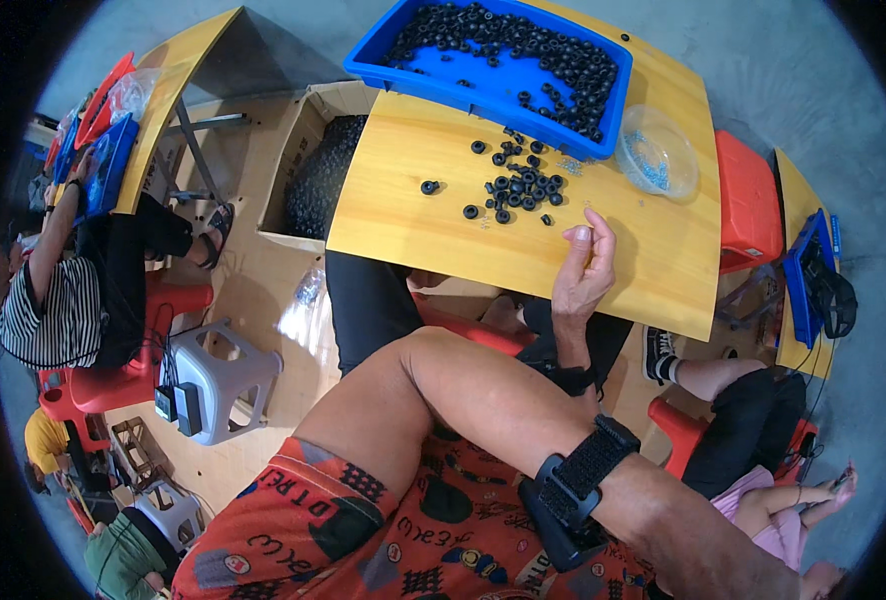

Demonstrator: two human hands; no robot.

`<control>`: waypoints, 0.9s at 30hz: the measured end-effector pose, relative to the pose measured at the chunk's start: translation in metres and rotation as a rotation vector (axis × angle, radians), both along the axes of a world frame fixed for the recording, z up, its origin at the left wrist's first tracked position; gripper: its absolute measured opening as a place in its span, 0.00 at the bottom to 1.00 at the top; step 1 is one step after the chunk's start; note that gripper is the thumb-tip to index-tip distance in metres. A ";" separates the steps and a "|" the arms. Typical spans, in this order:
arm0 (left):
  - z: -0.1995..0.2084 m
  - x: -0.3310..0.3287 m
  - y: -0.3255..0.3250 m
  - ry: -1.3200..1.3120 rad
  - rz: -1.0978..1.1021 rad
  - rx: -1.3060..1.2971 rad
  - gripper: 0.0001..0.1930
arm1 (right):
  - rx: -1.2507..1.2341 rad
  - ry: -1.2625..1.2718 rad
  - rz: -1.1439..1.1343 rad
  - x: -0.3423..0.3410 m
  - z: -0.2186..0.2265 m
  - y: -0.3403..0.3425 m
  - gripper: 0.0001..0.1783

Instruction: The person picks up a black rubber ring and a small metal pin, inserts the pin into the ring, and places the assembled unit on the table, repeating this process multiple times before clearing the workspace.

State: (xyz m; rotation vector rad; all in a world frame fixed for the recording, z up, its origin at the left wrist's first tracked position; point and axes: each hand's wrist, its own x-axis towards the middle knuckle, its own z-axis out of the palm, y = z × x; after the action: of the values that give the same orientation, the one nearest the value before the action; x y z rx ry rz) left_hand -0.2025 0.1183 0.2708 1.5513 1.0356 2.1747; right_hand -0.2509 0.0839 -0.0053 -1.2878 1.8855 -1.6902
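Note:
My right hand (585,265) rests at the near edge of the yellow table (393,215), fingers loosely stretched and apart, nothing visible in them. Just beyond its fingertips lies a loose pile of small black round parts (528,185), some showing a hole; one part (430,187) sits apart at the left. A few tiny clear pieces (570,166) lie beside the pile. My left arm (483,390), strapped in black, folds across in front of me over the right forearm and runs to the lower right; its hand does not show.
A blue tray (483,98) of black parts stands at the table's far side. Right of it is a clear bowl (653,185) with small light-blue pieces. A cardboard box (288,235) of black parts, a grey stool (218,375) and red stools surround me. Other people sit left and right.

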 end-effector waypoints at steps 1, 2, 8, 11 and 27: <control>0.000 0.000 0.000 0.000 0.002 0.001 0.36 | 0.001 0.000 0.003 0.000 -0.001 0.000 0.15; 0.000 0.000 0.000 -0.001 0.005 0.002 0.36 | 0.008 0.007 0.005 -0.001 -0.001 -0.001 0.15; 0.000 0.003 -0.001 0.000 0.003 0.001 0.36 | -0.027 0.018 -0.009 -0.001 -0.003 -0.003 0.20; 0.000 -0.001 0.005 -0.001 0.000 0.000 0.36 | -0.036 0.060 -0.001 -0.004 -0.005 -0.003 0.25; -0.002 -0.015 0.008 -0.021 -0.020 0.014 0.36 | 0.010 0.113 0.004 -0.003 -0.003 -0.003 0.20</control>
State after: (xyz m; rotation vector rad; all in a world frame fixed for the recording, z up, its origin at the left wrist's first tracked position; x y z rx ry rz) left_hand -0.2172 0.1261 0.2684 1.5354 0.9963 2.1843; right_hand -0.2541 0.0808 -0.0084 -1.4093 1.9493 -1.6359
